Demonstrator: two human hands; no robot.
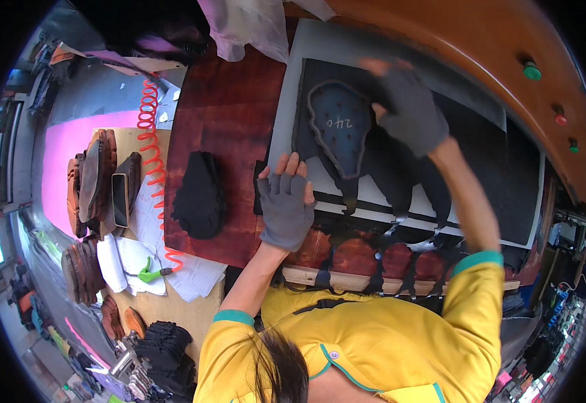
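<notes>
A cutting die (339, 127), shaped like a shoe sole piece with a dark metal outline and white handwriting inside, lies on a black sheet (487, 161). Just right of the die, my right hand (410, 107) in a grey fingerless glove hovers over the sheet, slightly blurred, with thumb and fingers apart and nothing visible in them. My left hand (286, 205), gloved alike, has its fingers stretched out at the left edge of the pale cutting board (320, 41). Beside its fingertips a small black piece (259, 188) shows, partly covered by the hand.
On the reddish-brown board at left sits a stack of black cut pieces (200, 195). Cut-out strips of the sheet (400, 195) hang over the front edge. An orange machine beam (481, 40) spans the far side. A red coiled hose (150, 127), papers and shoe soles (95, 174) lie further left.
</notes>
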